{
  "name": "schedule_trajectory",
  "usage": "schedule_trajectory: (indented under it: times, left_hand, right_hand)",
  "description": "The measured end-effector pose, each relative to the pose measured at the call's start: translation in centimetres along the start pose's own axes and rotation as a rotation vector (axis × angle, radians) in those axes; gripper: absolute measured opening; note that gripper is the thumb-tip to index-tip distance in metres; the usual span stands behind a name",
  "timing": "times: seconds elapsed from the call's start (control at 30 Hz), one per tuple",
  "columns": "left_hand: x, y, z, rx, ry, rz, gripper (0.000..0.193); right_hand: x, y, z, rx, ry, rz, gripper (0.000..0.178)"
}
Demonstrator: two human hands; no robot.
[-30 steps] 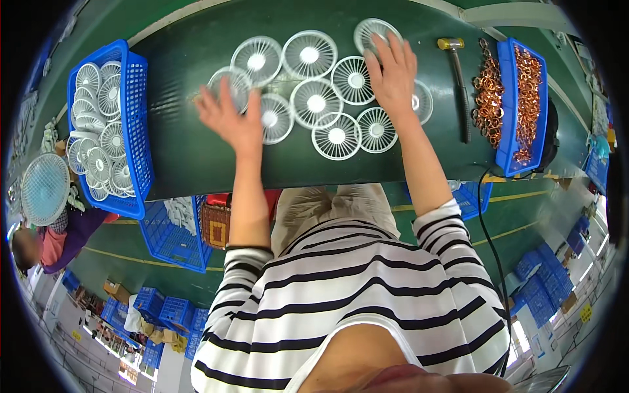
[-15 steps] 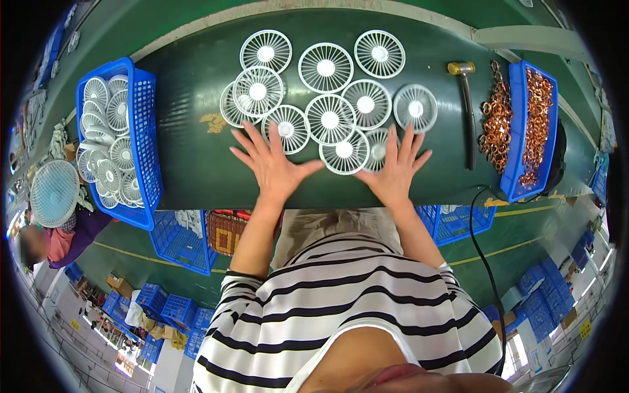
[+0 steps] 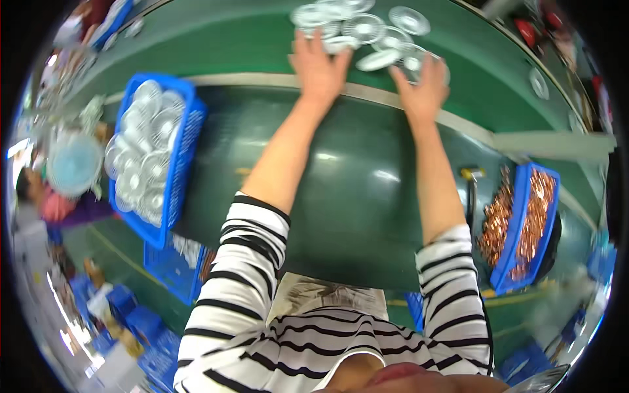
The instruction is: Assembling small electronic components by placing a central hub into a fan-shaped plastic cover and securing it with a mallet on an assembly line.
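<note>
Both my arms stretch far forward over the rail at the table's far edge. Several white round slotted grilles (image 3: 363, 28) lie in a loose, overlapping cluster on the green surface beyond it, slightly blurred. My left hand (image 3: 319, 72) is open, fingers apart, at the cluster's near left side, close to or touching a grille. At the near right, my right hand (image 3: 422, 92) is also open, its fingers over a grille (image 3: 413, 63) and its thumb beside a tilted grille (image 3: 379, 60). Fingertip contact is hard to make out.
A blue basket (image 3: 173, 190) full of white grilles stands at the left of the dark green table (image 3: 341, 216). At the right are a mallet (image 3: 472, 175), a pile of copper-coloured rings (image 3: 496, 219) and a blue bin (image 3: 510, 229) of more rings. A person (image 3: 62, 196) is at far left.
Both hands have moved forward from the table's near part to beyond its far rail. The spread grilles have moved with them onto the green surface, closer together. The view has shifted.
</note>
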State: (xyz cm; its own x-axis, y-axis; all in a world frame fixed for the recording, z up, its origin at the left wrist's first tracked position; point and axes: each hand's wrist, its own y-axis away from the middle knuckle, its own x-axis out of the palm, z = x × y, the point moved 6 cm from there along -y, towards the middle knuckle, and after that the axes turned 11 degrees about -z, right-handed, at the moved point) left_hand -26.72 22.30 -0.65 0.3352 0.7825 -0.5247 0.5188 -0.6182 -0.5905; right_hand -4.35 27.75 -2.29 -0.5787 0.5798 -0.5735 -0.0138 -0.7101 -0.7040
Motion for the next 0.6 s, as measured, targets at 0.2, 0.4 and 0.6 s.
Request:
schedule_trajectory:
  times: [0.2,0.4,0.6]
  left_hand:
    - [-18.1,3.2,-1.9,0.161,0.049,-0.003,0.054]
    - [-37.1,1.5,11.6,-0.011,-0.595,-0.122,0.076]
    - [-34.8,-8.1,15.9,0.287,-0.849,0.429,0.117]
  right_hand:
    - [-11.0,7.7,2.4,-0.064,-0.190,0.201,0.041]
    - [-16.7,13.7,2.1,-0.020,-0.247,0.335,0.019]
    - [-16.6,13.9,1.3,-0.040,-0.161,0.299,0.020]
